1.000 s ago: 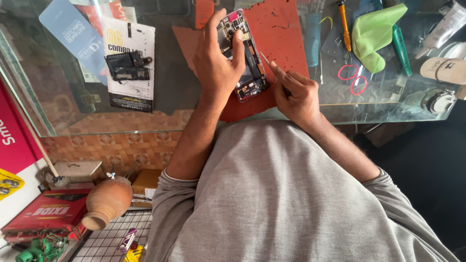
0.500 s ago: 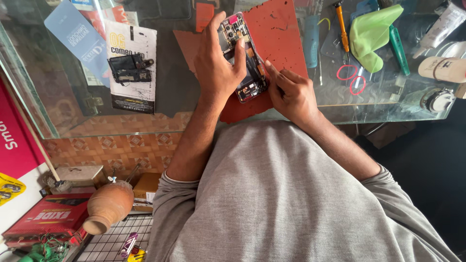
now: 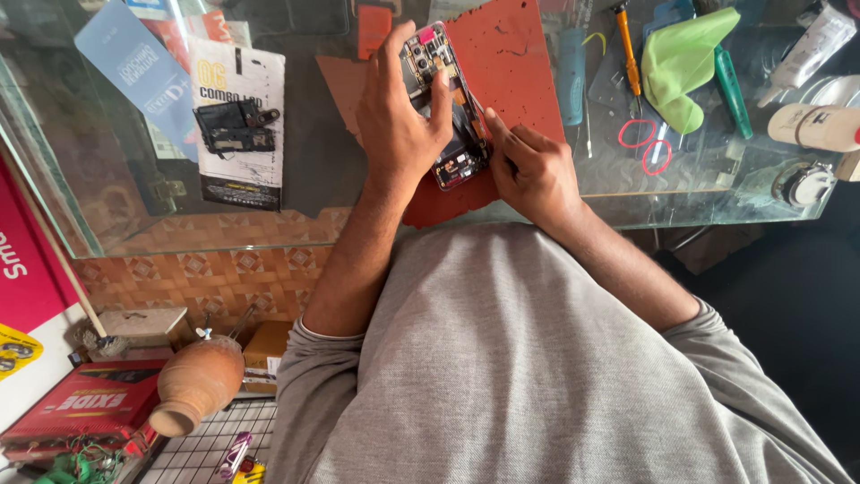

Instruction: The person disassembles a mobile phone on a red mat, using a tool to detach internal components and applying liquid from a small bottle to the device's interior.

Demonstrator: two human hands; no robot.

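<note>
The opened black smartphone with its back cover off and circuit boards showing (image 3: 445, 108) lies on a red-brown rubber work mat (image 3: 511, 63), clamped in the grip of the left hand (image 3: 399, 125), fingers curled over its upper end. Just beside that grip, the right hand (image 3: 533, 170) presses pinched fingertips against the phone's edge (what they hold, if anything, is hidden). Further out on the glass surface (image 3: 296, 179) lie a crumpled green cloth (image 3: 681, 63) and an orange-handled screwdriver (image 3: 629, 45).

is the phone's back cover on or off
Off: the phone, held by the left hand, shows bare camera modules and circuit boards; the right hand touches its edge.
</note>
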